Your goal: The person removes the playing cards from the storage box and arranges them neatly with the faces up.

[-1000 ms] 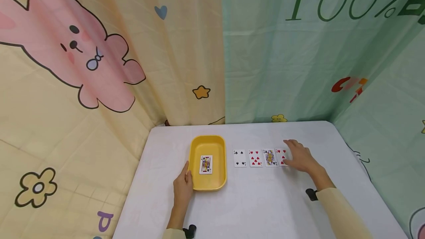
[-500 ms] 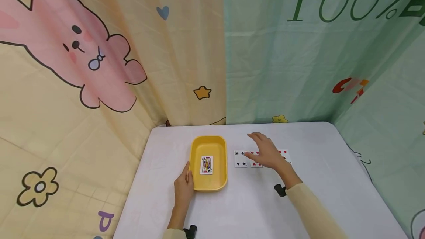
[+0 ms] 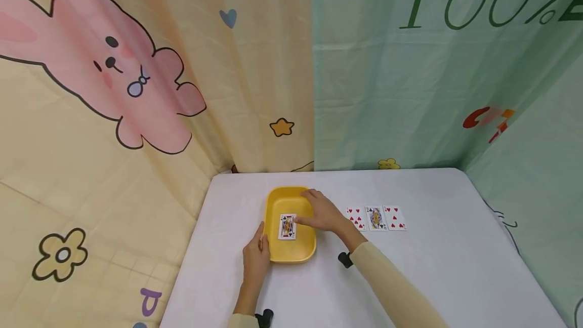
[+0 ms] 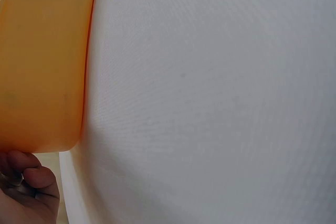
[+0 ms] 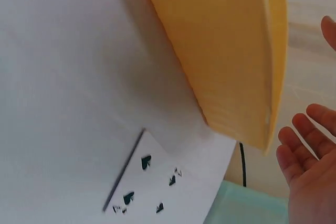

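A yellow tray [image 3: 291, 255] stands on the white table with one face card [image 3: 287, 228] lying face up in it. My left hand [image 3: 256, 262] grips the tray's near left rim; in the left wrist view its fingers [image 4: 39, 178] curl at the tray's corner. Over the tray's right side hovers my right hand [image 3: 323, 211], its fingers and thumb spread with nothing held. In the right wrist view a four of spades [image 5: 157, 182] lies on the table beside the tray; the right hand hides it in the head view.
Right of the tray, in a row, lie a hearts card [image 3: 357, 218], partly covered by the right wrist, another face card [image 3: 375, 218] and a second hearts card [image 3: 394, 218]. Patterned curtains [image 3: 255, 90] hang behind and beside the table [image 3: 437, 247].
My right hand has swept left from the rightmost card, across the row, to above the tray. My left hand keeps its hold on the tray, and the cards lie as before.
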Demonstrator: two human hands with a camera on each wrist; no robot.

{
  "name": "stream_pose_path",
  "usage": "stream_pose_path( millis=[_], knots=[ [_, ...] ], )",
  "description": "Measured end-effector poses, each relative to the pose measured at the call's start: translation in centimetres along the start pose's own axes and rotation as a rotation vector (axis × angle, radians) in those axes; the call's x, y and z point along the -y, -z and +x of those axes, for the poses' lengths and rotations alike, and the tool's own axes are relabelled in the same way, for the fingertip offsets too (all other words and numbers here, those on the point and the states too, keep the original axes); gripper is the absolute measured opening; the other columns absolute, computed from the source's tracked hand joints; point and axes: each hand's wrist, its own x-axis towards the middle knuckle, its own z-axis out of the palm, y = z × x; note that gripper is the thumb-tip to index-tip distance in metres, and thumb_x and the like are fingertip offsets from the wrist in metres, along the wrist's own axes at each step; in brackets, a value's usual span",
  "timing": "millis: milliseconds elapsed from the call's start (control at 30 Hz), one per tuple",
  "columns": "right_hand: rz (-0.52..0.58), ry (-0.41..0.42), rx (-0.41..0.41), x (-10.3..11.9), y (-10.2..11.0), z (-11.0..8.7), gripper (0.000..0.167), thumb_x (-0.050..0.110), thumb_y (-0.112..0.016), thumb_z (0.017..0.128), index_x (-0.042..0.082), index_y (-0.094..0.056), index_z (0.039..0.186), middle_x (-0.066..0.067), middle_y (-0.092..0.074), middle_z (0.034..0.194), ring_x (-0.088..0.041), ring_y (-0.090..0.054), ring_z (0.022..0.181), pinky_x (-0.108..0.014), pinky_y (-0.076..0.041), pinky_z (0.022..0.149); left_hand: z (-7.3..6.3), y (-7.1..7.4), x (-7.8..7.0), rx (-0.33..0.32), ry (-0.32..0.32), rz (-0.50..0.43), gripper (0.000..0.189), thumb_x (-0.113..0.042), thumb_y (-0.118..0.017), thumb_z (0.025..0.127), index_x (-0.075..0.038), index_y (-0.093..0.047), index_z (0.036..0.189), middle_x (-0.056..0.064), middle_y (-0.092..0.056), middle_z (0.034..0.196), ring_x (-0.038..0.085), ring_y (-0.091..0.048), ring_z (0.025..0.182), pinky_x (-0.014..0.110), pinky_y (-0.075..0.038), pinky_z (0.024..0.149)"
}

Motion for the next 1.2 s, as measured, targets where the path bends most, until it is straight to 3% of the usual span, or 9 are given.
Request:
stream_pose_path(
  millis=[133, 333, 467, 600, 767, 1200],
  knots=[
    [-0.008, 0.019, 0.051, 0.7, -2.2, 0.8, 0.087, 0.055, -0.078, 0.084, 0.008, -0.049, 0.15, -0.015, -0.047, 0.154, -0.033, -0.05, 0.138, -0.051, -0.042, 0.115, 0.0, 0.0, 0.0, 0.01, 0.01, 0.0, 0.046, -0.011, -0.061, 0.103, -0.015, -0.056, 0.149, -0.005, -0.039, 0.061, 0.006, -0.037, 0.054, 0.021, -0.036, 0.052],
    [-0.107, 0.013, 0.104, 1.9, -4.0, 1.7, 0.093, 0.059, -0.08, 0.081, 0.007, -0.049, 0.151, -0.014, -0.049, 0.153, -0.032, -0.051, 0.137, -0.047, -0.044, 0.114, 0.0, -0.1, 0.0, 0.017, 0.008, 0.006, 0.047, -0.011, -0.061, 0.103, -0.014, -0.056, 0.15, -0.005, -0.04, 0.062, 0.006, -0.036, 0.054, 0.02, -0.036, 0.052],
    [-0.231, 0.023, 0.136, 2.6, -4.8, 2.2, 0.099, 0.068, -0.076, 0.08, 0.006, -0.048, 0.152, -0.013, -0.05, 0.153, -0.031, -0.051, 0.139, -0.047, -0.043, 0.115, 0.0, 0.1, 0.0, 0.016, 0.004, 0.006, 0.046, -0.011, -0.061, 0.103, -0.014, -0.056, 0.149, -0.005, -0.04, 0.061, 0.006, -0.036, 0.053, 0.021, -0.035, 0.051],
    [-0.403, 0.032, 0.172, 2.8, -5.7, 2.6, 0.107, 0.083, -0.065, 0.077, 0.009, -0.049, 0.151, -0.01, -0.053, 0.151, -0.028, -0.052, 0.137, -0.046, -0.04, 0.118, 0.0, 0.2, 0.0, 0.024, 0.004, -0.007, 0.046, -0.012, -0.061, 0.103, -0.014, -0.056, 0.149, -0.006, -0.039, 0.059, 0.006, -0.036, 0.051, 0.02, -0.034, 0.05],
    [-0.532, 0.024, 0.22, 2.6, -6.5, 2.8, 0.114, 0.093, -0.06, 0.069, 0.012, -0.05, 0.15, -0.007, -0.054, 0.149, -0.026, -0.052, 0.136, -0.048, -0.036, 0.121, 0.1, 0.2, -0.1, 0.028, 0.007, -0.011, 0.046, -0.012, -0.061, 0.103, -0.015, -0.056, 0.149, -0.006, -0.039, 0.06, 0.005, -0.036, 0.051, 0.02, -0.035, 0.05],
    [-0.592, 0.043, 0.213, 2.8, -6.5, 2.8, 0.094, 0.081, -0.068, 0.075, 0.017, -0.058, 0.143, -0.004, -0.057, 0.141, -0.024, -0.054, 0.128, -0.046, -0.041, 0.117, 0.1, 0.2, 0.1, 0.017, 0.005, 0.004, 0.046, -0.012, -0.061, 0.103, -0.015, -0.057, 0.149, -0.004, -0.042, 0.063, 0.006, -0.037, 0.055, 0.021, -0.036, 0.053]
  ],
)
